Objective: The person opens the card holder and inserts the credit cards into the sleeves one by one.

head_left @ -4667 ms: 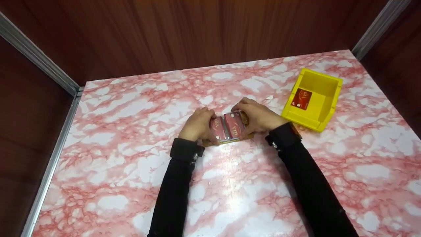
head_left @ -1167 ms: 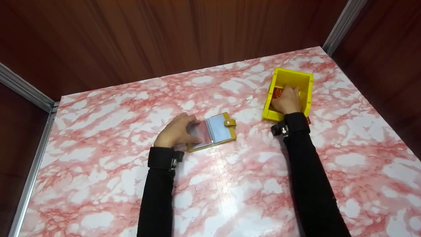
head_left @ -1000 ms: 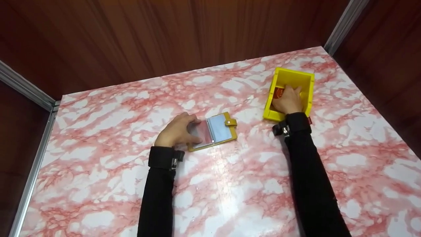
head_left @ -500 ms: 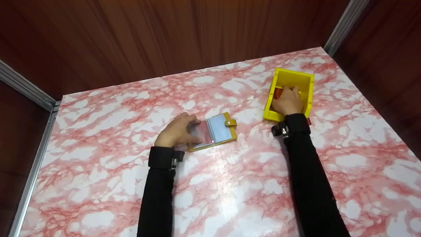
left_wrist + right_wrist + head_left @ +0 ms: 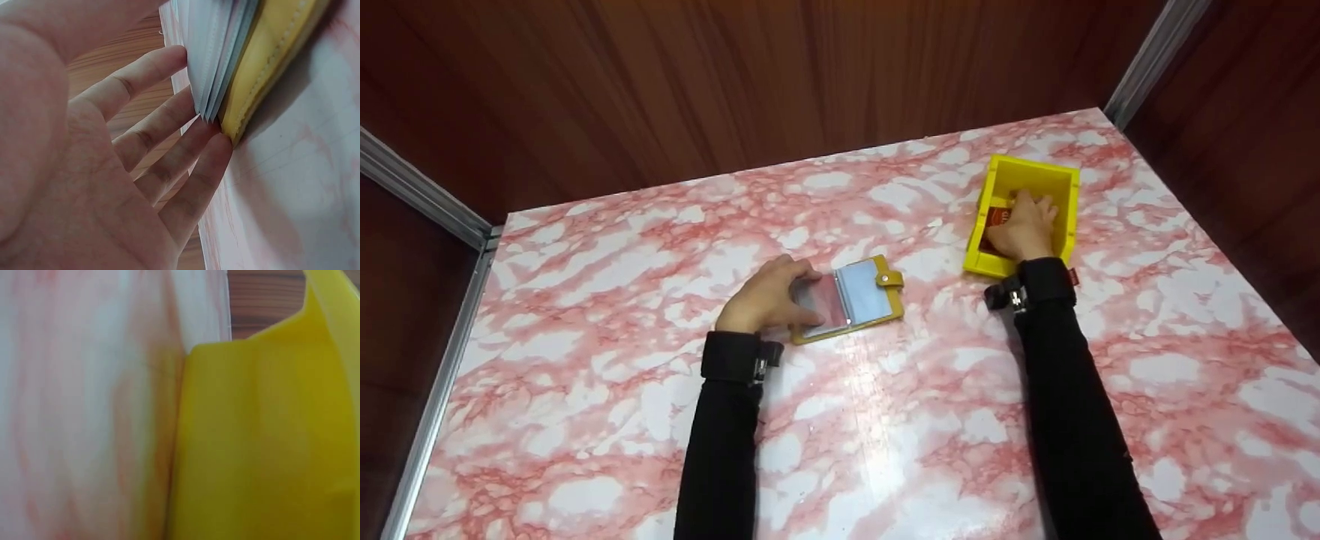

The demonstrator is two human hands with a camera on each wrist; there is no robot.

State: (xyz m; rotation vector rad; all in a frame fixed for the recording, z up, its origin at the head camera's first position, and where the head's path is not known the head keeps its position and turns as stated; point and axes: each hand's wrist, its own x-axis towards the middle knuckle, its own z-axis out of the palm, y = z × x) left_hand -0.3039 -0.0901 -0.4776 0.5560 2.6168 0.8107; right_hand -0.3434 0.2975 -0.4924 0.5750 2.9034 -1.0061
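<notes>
A small card holder with a mustard-yellow cover, clear sleeves and a snap strap lies spread on the table. My left hand grips its left side, thumb at the near edge and fingers at the far edge. In the left wrist view, fingertips touch the ends of the stacked sleeves and the yellow cover. My right hand reaches down into a yellow bin. A red card shows beside that hand, partly covered by it; I cannot tell whether the fingers hold it.
The table has a pink and white marbled top. Dark wood-grain panels stand behind and at both sides, with metal corner strips. The right wrist view shows only the bin's outer wall and the tabletop.
Earlier both hands held the holder, with red VIP cards in view. The right hand then moved to the bin, and the holder's right page now looks pale. Lately the right fingers shifted slightly.
</notes>
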